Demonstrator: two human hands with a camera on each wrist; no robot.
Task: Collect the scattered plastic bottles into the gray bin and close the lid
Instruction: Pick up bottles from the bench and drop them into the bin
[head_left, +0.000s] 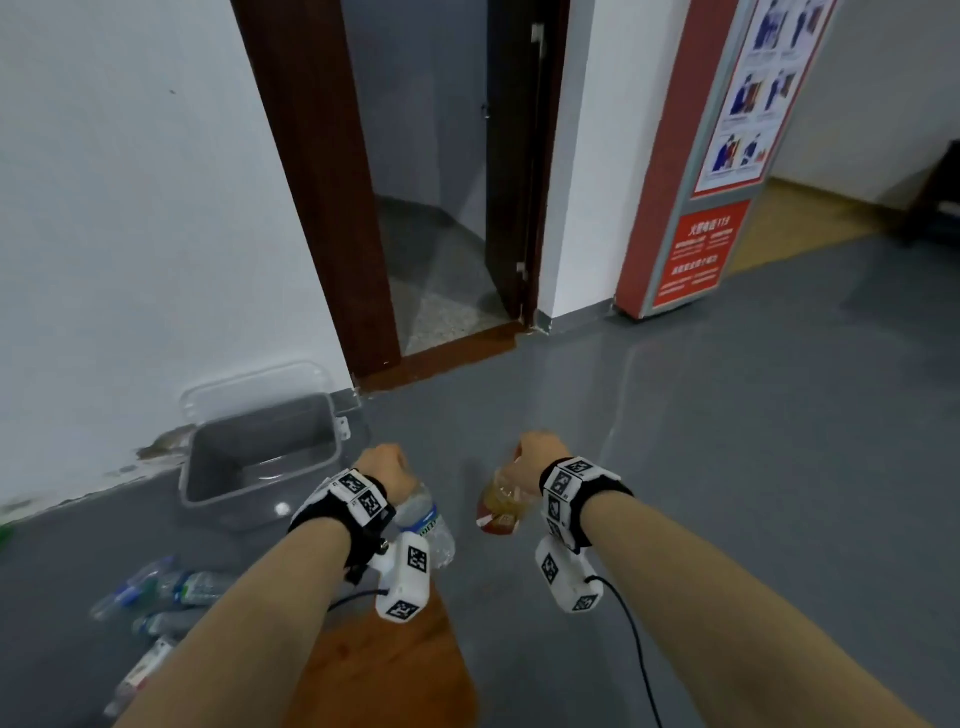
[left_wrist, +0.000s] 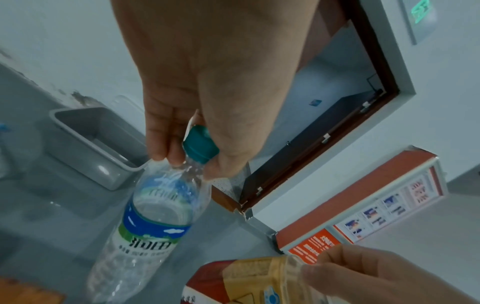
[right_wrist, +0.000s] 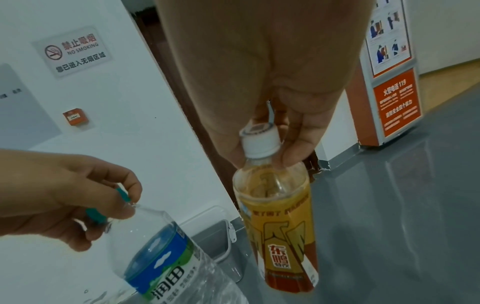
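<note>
My left hand (head_left: 385, 466) (left_wrist: 192, 160) pinches the neck of a clear water bottle (head_left: 429, 526) (left_wrist: 145, 226) with a teal cap and blue label; the bottle hangs down. My right hand (head_left: 530, 457) (right_wrist: 262, 158) pinches the neck of an amber drink bottle (head_left: 498, 509) (right_wrist: 280, 222) with a white cap and orange label, also hanging. The gray bin (head_left: 260, 457) (left_wrist: 85, 131) stands open on the floor against the wall, left of and beyond my left hand, its clear lid (head_left: 249, 387) leaning back on the wall. Several more bottles (head_left: 156, 597) lie on the floor at lower left.
A dark wood door frame (head_left: 322, 197) with an open doorway stands ahead. A red notice stand (head_left: 696, 197) is at the right. An orange-brown cloth (head_left: 384, 670) shows at the bottom between my arms. Gray floor (head_left: 727, 441) stretches to the right.
</note>
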